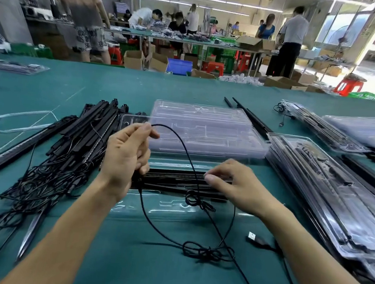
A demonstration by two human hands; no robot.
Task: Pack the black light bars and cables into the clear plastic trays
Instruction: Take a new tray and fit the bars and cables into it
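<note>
A clear plastic tray (165,207) lies in front of me with black light bars (178,182) set in it. My left hand (126,152) pinches a thin black cable (181,146) that loops up and over the tray, then trails to a knotted tangle (206,252) on the green table. My right hand (237,184) rests its fingertips on the bars in the tray, fingers bent; whether it pinches the cable is unclear. A USB plug (257,238) lies to the right of the tangle.
A heap of loose black bars and cables (67,154) lies at left. Stacked empty clear trays (205,130) sit behind the hands. Filled trays (327,194) are piled at right, more at far right (364,132). People work at benches beyond the table.
</note>
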